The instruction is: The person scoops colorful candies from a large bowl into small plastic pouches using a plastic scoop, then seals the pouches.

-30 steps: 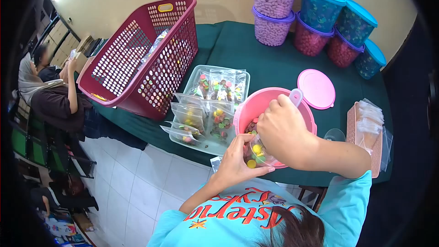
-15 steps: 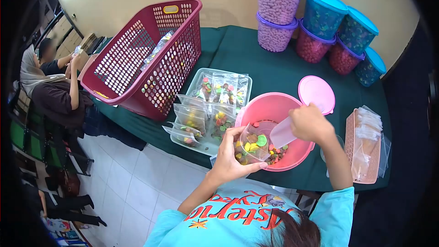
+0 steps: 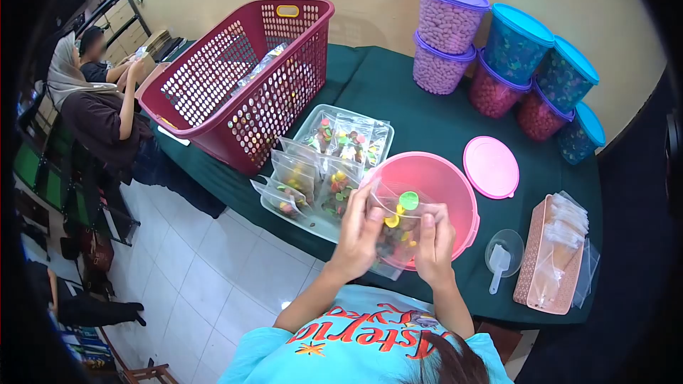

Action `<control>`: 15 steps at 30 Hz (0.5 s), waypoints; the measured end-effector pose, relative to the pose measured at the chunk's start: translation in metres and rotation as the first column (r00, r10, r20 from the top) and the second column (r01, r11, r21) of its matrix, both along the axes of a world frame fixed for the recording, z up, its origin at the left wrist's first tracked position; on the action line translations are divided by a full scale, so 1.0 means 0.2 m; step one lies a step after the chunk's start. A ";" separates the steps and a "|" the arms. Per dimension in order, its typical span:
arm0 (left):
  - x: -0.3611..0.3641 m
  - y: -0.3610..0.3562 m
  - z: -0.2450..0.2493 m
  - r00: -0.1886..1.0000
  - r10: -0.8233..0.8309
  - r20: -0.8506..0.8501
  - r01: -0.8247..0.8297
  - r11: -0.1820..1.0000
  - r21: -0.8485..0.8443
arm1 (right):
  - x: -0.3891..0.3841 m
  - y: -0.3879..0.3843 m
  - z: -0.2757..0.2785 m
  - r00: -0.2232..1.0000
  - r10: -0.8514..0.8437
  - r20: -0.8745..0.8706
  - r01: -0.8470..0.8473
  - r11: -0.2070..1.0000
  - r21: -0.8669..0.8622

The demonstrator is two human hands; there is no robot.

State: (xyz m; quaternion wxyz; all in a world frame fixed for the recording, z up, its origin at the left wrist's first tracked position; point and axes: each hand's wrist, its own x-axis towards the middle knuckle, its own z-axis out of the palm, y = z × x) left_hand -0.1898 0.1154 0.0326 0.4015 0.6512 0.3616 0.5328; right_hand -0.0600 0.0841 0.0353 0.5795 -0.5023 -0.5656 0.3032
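Note:
My left hand (image 3: 358,236) and my right hand (image 3: 435,243) pinch the two upper sides of a clear plastic bag (image 3: 400,231). Yellow and brown pieces and a round green piece show in the bag. It is held over the near left part of a round pink tub (image 3: 466,206). To the left, a pale tray (image 3: 324,232) holds several filled clear bags (image 3: 295,174). A white scoop (image 3: 499,259) rests in a small clear bowl (image 3: 514,238) right of the tub.
A maroon basket (image 3: 274,110) stands at the left. Several lidded tubs (image 3: 519,35) are stacked at the back right. A pink lid (image 3: 491,167) lies beyond the tub, and a pink basket (image 3: 530,277) of empty bags is far right. Two people (image 3: 92,110) are at upper left.
The scoop has left my right hand and lies in the small bowl. My right hand has moved left onto the bag, now held by both hands. The view has shifted slightly.

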 end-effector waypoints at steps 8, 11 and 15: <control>0.03 -0.08 -0.07 0.978 0.045 0.202 -0.015 0.989 -0.148 | -0.02 -0.02 -0.07 0.999 -0.009 -0.050 0.012 0.998 0.064; 0.00 -0.11 -0.06 0.972 0.067 0.227 -0.031 0.987 -0.158 | 0.01 0.00 -0.07 0.999 0.015 -0.033 -0.014 0.999 0.044; 0.02 -0.12 -0.11 0.967 0.108 0.231 -0.090 0.992 -0.085 | -0.06 0.00 -0.10 0.992 -0.012 -0.128 0.021 0.998 0.064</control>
